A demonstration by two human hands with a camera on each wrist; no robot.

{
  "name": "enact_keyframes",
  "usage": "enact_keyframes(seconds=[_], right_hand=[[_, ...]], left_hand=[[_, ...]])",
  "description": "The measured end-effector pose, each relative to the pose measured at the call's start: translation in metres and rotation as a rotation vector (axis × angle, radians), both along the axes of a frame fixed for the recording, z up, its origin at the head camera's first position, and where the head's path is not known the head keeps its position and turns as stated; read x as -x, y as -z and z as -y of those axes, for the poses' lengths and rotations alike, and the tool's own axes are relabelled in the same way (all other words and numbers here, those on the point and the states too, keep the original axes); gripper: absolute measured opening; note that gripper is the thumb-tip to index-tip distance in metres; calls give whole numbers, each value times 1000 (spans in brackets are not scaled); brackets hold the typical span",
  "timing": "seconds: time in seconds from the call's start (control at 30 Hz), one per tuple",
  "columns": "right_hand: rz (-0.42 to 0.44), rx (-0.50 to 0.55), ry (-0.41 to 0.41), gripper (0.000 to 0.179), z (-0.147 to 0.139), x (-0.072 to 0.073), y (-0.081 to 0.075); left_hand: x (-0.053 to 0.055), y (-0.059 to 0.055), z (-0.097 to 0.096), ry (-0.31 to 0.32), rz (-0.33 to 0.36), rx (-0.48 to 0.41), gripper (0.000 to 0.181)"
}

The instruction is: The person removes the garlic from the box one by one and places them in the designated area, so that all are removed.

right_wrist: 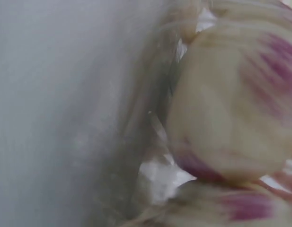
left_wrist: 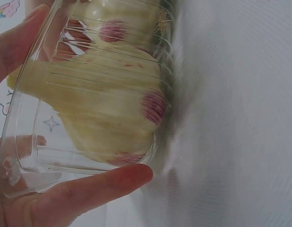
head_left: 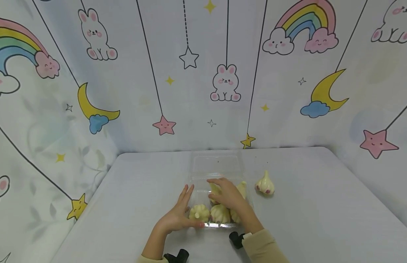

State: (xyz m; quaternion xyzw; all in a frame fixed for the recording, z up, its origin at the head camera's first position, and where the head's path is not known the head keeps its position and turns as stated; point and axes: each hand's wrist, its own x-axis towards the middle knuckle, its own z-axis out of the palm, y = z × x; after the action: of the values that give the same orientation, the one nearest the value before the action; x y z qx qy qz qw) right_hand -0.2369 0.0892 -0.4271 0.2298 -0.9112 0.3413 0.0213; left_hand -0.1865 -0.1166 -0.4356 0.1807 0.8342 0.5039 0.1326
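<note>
A clear plastic box (head_left: 220, 225) with its lid (head_left: 217, 165) folded back holds several garlic bulbs (head_left: 220, 213). At its near left corner, my left hand (head_left: 174, 216) touches the box with spread, straight fingers, the thumb lying along the front. Purple-marked bulbs (left_wrist: 103, 104) show through the wall in the left wrist view. My right hand (head_left: 229, 195) reaches into the back of the box, its fingers curved round a garlic bulb (head_left: 215, 189) that it partly hides. The right wrist view is blurred and shows a bulb (right_wrist: 226, 104) up close.
One more garlic bulb (head_left: 265, 185) stands on the white tabletop (head_left: 308, 204) to the right of the box. Behind the table hangs a backdrop (head_left: 196, 95) printed with rabbits, stars and rainbows. Black wrist camera mounts (head_left: 177, 256) sit near both sleeves.
</note>
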Motion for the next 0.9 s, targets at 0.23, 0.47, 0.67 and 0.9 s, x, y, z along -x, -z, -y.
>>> enact_keyframes(seconds=[0.23,0.47,0.67,0.9], right_hand=[[45,7,-40,49,4,2,2],[33,-13,-47,60,10,3,3],[43,-41,-28,70,12,3,5],[25,-21,-19,72,10,0,5]], left_hand=[[-1,-1,0,3,6,-9,117],[0,-1,0,2,14,-17,117],[-1,-1,0,5,5,-14,117],[-2,-2,0,3,7,-15,117]])
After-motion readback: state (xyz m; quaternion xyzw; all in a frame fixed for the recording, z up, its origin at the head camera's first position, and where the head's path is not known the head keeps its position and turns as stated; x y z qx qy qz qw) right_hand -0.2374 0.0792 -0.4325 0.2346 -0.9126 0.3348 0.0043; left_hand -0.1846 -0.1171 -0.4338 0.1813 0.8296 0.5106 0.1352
